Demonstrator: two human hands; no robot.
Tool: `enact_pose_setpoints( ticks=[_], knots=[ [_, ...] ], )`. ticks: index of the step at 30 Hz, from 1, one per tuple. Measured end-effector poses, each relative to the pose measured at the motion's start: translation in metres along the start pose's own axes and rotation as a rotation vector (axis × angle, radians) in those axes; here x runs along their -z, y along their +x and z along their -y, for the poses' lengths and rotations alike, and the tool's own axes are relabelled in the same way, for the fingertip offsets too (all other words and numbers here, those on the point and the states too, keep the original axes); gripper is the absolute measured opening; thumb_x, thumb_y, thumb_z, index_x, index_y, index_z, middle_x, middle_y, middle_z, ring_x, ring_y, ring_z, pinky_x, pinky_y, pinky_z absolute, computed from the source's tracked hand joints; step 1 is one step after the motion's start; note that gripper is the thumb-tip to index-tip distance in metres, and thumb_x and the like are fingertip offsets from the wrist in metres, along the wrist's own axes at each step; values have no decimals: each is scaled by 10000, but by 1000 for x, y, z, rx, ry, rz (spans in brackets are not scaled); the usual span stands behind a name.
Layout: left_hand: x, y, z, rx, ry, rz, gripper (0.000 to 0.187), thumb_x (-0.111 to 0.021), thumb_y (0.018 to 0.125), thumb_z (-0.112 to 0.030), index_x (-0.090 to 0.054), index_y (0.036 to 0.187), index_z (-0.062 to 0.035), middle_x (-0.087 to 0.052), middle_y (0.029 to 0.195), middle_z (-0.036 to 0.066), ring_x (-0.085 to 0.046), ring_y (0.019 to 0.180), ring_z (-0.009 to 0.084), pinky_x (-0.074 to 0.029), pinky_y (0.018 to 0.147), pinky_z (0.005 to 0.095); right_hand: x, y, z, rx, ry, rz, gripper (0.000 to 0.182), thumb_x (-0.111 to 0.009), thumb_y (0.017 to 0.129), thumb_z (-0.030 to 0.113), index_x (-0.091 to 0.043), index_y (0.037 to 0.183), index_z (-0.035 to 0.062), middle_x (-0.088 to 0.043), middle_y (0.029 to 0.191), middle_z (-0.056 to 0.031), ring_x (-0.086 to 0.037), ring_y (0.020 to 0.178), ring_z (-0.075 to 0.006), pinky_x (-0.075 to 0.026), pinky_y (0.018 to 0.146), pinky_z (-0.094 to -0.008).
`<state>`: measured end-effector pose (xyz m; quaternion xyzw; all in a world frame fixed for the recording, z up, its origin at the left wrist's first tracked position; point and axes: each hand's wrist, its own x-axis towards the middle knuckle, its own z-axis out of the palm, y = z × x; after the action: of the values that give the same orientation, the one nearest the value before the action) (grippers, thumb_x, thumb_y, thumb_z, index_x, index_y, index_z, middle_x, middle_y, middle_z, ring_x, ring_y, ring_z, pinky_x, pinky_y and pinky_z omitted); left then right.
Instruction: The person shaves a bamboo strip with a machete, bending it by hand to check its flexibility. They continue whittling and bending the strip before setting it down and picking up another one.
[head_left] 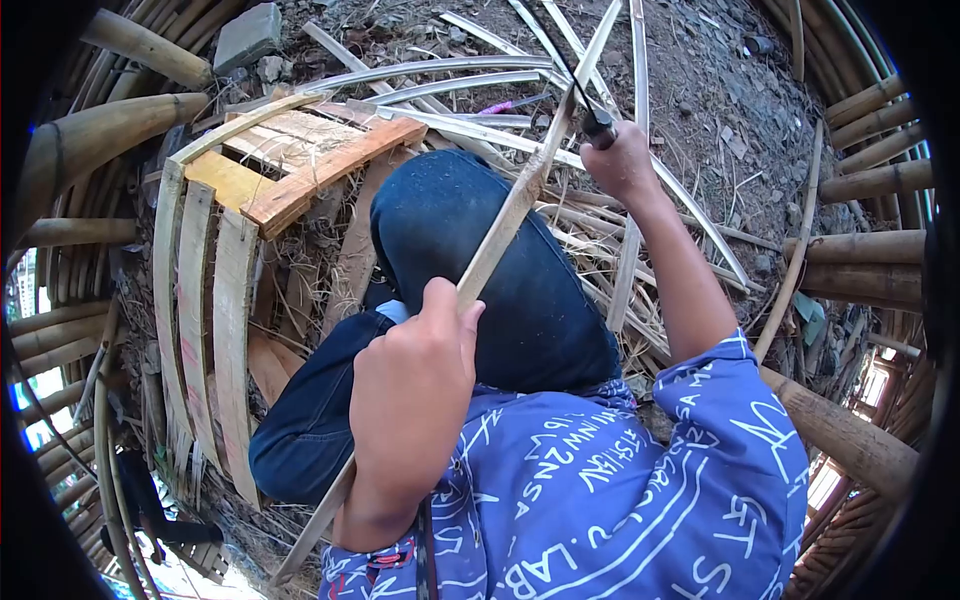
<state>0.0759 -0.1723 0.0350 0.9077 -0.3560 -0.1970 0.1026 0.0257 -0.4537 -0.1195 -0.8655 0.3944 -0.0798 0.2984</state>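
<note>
1. Between seven and one o'clock, we see a pale bamboo strip (508, 222) running aslant over the raised knee (430, 220); its lower end passes the left forearm.

2. Near seven o'clock, close to the centre, the left hand (415, 375) has its fingers curled together and clamped on that strip, the thumb pressed along it.

3. Between one and two o'clock, the right hand (622, 165) has its fingers wrapped around the black handle of a knife (600, 130). The thin, dark blade points towards twelve and crosses the strip's upper part; we cannot tell whether the edge bites into it.

4. From eleven round to one o'clock, we find loose strips (450, 64) strewn on the ground. At half past ten, beside the legs, stands a slatted wooden frame (340, 172).

5. We judge that the step in hand is trimming or shaving the strip, with one hand steadying it and the other bringing the blade to it.

6. As we read it, the next move calls for a firm left grip, the blade laid at a shallow angle along the strip, and a stroke directed away from the left fingers and the knee.
</note>
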Motion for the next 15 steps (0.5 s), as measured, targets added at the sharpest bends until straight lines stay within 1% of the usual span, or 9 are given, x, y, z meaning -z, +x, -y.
enact_pose_setpoints(
  ticks=[1, 2, 3, 4, 7, 8, 10, 15],
  knots=[
    [1, 1, -1, 42, -84, 0, 255, -532, 930, -275, -473, 830, -48, -548, 587, 214, -577, 591, 410, -418, 496, 494, 1, 3, 2, 38, -20, -31, 183, -587, 688, 145, -639, 685, -31, -623, 712, -263, -642, 729, -391, -507, 682, -430],
    [1, 2, -1, 36, -84, -1, 255, -532, 930, -275, -473, 830, -48, -548, 587, 214, -577, 591, 410, -418, 496, 494, 2, 7, 2, 76, -41, -60, 188, -589, 686, 149, -643, 691, -31, -626, 721, -263, -643, 742, -392, -510, 696, -431],
    [2, 2, -2, 48, -69, 2, 260, -535, 929, -276, -472, 826, -46, -548, 588, 214, -575, 592, 411, -416, 495, 493, 1, 11, -1, 68, -77, -60, 208, -588, 694, 164, -652, 714, -32, -635, 740, -262, -642, 761, -401, -515, 727, -434],
    [2, 2, -2, 61, -56, 2, 265, -538, 928, -277, -472, 823, -43, -548, 590, 215, -573, 592, 413, -414, 495, 491, 3, 15, -3, 67, -80, -62, 208, -588, 694, 164, -652, 714, -32, -635, 740, -262, -642, 761, -401, -515, 727, -434],
    [5, -3, -1, 63, -59, 12, 278, -548, 923, -281, -469, 810, -39, -542, 589, 217, -569, 589, 413, -404, 487, 488, 10, 27, -7, -31, -132, -48, 246, -582, 714, 183, -656, 750, -49, -641, 787, -275, -643, 807, -404, -512, 765, -433],
    [5, -6, 1, 62, -57, 12, 278, -548, 923, -281, -469, 810, -39, -542, 589, 217, -569, 589, 413, -404, 487, 488, 17, 35, -8, -97, -85, -2, 259, -584, 719, 188, -658, 762, -56, -639, 808, -285, -643, 828, -405, -508, 778, -433],
    [7, -11, 8, -28, 59, -25, 256, -544, 928, -267, -455, 793, -69, -558, 549, 125, -597, 519, 318, -454, 433, 410, 20, 51, -15, -138, -78, -21, 271, -591, 720, 198, -665, 780, -56, -637, 812, -290, -644, 840, -403, -505, 792, -431],
    [11, -20, 15, 8, -1, -7, 259, -578, 912, -240, -449, 773, -62, -535, 533, 130, -574, 493, 323, -421, 420, 406, 8, 64, -14, -109, -127, -51, 287, -611, 712, 218, -672, 793, -51, -648, 825, -278, -646, 861, -394, -503, 799, -427]
  ],
)
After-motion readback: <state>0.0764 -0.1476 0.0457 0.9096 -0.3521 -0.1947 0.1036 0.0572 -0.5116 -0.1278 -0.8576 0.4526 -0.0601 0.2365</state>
